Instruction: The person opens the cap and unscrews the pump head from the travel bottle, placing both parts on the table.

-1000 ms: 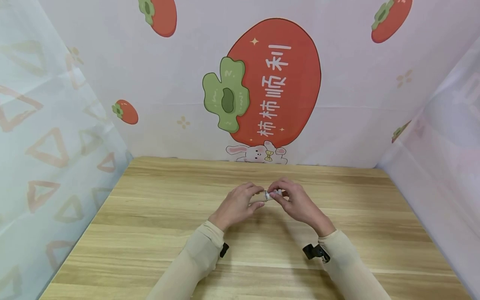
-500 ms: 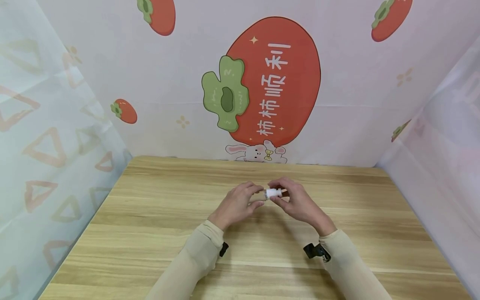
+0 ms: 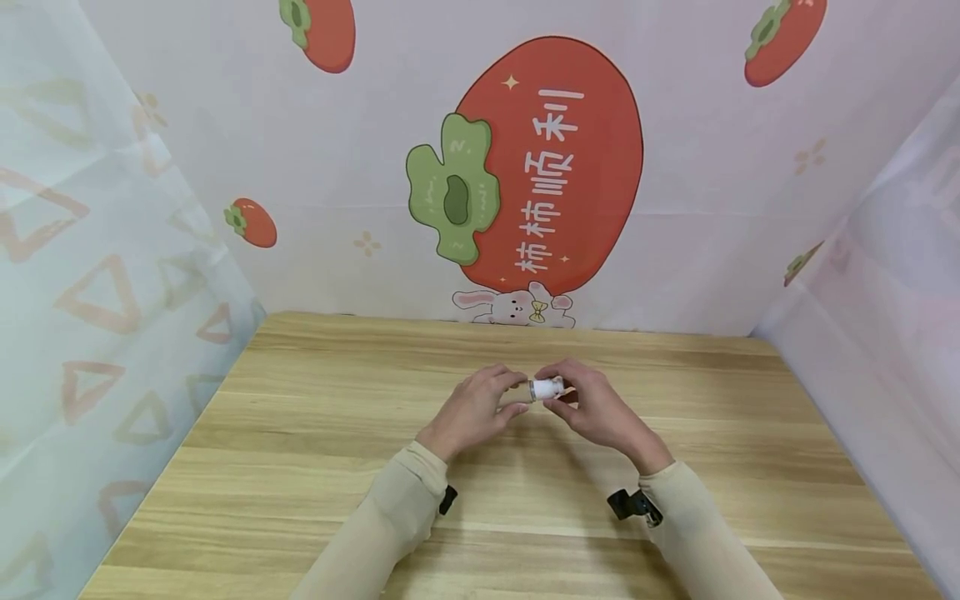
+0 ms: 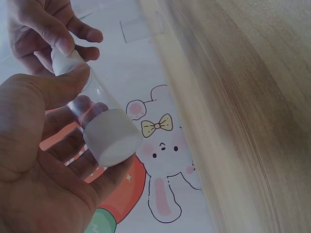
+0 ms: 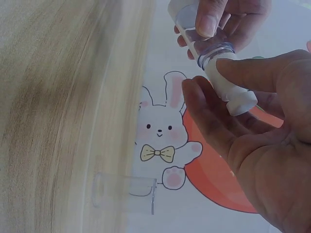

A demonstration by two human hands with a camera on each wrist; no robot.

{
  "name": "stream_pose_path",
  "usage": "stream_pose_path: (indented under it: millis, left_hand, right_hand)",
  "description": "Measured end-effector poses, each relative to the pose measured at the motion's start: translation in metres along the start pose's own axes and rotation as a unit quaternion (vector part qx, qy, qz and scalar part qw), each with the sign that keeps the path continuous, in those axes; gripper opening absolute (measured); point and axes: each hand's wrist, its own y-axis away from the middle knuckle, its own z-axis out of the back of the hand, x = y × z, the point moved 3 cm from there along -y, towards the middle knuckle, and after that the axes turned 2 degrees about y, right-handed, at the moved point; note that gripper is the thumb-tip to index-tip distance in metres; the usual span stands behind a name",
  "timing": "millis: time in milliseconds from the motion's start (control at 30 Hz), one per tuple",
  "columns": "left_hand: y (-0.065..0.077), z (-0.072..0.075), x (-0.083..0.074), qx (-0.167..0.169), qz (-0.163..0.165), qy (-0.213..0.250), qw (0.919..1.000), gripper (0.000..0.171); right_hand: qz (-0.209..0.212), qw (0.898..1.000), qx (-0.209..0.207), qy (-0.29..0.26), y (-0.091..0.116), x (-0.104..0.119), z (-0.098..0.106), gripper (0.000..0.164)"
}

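Note:
A small clear bottle (image 4: 106,97) with a white base (image 4: 114,141) and a white pump top (image 5: 221,80) is held sideways above the table. My left hand (image 3: 471,412) grips the clear body near the base, thumb on one side and fingers on the other. At the other end, my right hand (image 3: 596,410) has its thumb and fingers around the white pump top, whose small head (image 5: 242,103) sticks out past the fingers. A silvery ring (image 5: 216,52) shows where top and body meet.
A clear plastic cap (image 5: 125,193) lies on its side near the table's far edge. Behind the wooden table (image 3: 315,467) rises a cloth backdrop (image 3: 315,167) printed with persimmons and a bunny. More printed cloth hangs at the left and right.
The right fingers loosen from the white pump top, showing more of it, then shift slightly along and around it. The left hand and bottle body stay almost still.

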Motion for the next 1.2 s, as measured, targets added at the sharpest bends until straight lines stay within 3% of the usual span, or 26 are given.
stream_pose_path:
  millis: [500, 867, 1200]
  left_hand:
    - [0.001, -0.002, 0.001, 0.008, 0.005, 0.010, 0.9999, 0.039]
    - [0.003, -0.003, 0.006, 0.027, 0.028, 0.001, 0.9992, 0.040]
    - [0.005, 0.000, 0.012, 0.022, 0.045, 0.003, 0.9987, 0.039]
  right_hand:
    - [-0.009, 1.000, -0.013, -0.006, -0.001, 0.003, 0.002, 0.023]
    - [0.004, 1.000, -0.020, 0.001, 0.000, 0.002, 0.004, 0.024]
    - [0.007, 0.999, -0.044, 0.002, 0.000, -0.001, 0.004, 0.028]
